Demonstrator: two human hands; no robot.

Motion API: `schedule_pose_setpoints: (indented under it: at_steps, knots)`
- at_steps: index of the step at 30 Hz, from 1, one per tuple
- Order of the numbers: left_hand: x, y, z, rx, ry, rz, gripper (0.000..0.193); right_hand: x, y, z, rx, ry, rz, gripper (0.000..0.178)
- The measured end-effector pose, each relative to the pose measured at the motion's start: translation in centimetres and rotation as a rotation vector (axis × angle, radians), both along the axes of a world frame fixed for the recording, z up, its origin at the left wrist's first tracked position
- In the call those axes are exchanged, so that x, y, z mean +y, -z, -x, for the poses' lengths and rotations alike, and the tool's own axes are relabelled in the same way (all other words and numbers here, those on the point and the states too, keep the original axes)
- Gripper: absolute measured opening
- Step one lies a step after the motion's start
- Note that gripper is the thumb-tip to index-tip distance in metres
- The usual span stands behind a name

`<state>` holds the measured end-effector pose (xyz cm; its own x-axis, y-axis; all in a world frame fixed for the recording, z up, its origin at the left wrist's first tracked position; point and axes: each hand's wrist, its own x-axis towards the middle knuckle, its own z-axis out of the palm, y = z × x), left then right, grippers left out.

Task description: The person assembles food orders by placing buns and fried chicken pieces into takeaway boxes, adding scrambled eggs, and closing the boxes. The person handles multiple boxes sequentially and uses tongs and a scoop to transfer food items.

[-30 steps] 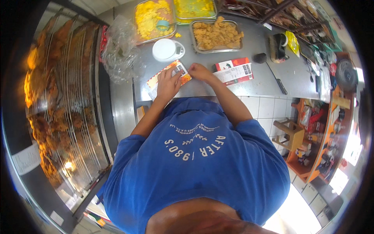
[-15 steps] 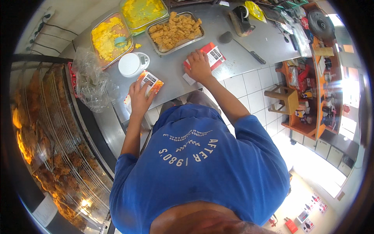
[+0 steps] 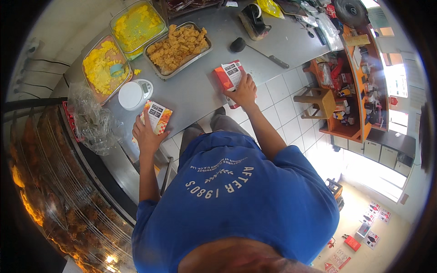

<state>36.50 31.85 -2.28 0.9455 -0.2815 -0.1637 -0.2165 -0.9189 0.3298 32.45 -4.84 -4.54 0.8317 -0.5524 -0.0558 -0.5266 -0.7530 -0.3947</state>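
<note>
My left hand [image 3: 149, 136] grips a red-and-white printed food carton [image 3: 158, 117] at the near edge of the metal table, thumb on one side and fingers on the other. My right hand [image 3: 245, 93] is closed around the right side of a second red-and-white carton [image 3: 226, 76], also by the near edge. A white kitchen scale [image 3: 130, 96] sits just beyond the left carton. Behind the scale, fried battered pieces [image 3: 178, 48] fill a metal tray, and a tray of yellow food [image 3: 98, 68] holds a pale green scoop [image 3: 117, 69].
Another tray of yellow food [image 3: 136, 27] stands at the back left. A clear plastic bag [image 3: 93, 120] lies beside a glass-fronted cabinet of fried food [image 3: 59, 182]. Toward the right are a knife [image 3: 277, 61], a tape dispenser [image 3: 253, 22] and a wooden stool [image 3: 321, 102].
My right hand has moved from the top of its carton to its right side, and the carton now shows its red side. My left hand stays on its carton. The whole view has shifted.
</note>
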Motion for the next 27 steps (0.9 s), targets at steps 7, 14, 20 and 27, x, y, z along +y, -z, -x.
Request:
schedule_pose_setpoints:
  at_steps: [7,14,20,27]
  knots:
    - [-1.7,1.2,0.4,-0.011,-0.097,-0.108,0.112,-1.8,-0.8,0.0,0.098,-0.103,-0.007,0.111]
    - [-6.3,0.1,2.9,-0.026,-0.386,-0.139,0.111,-8.6,-2.8,5.8,-0.040,-0.110,-0.129,0.110]
    - [-18.3,-1.8,7.1,0.011,-0.476,-0.096,0.111,-22.9,-3.1,14.7,0.044,0.047,-0.145,0.112]
    - [-39.2,-5.2,7.2,0.063,-0.070,0.156,0.105,-38.8,-3.3,19.2,0.101,0.233,-0.052,0.107]
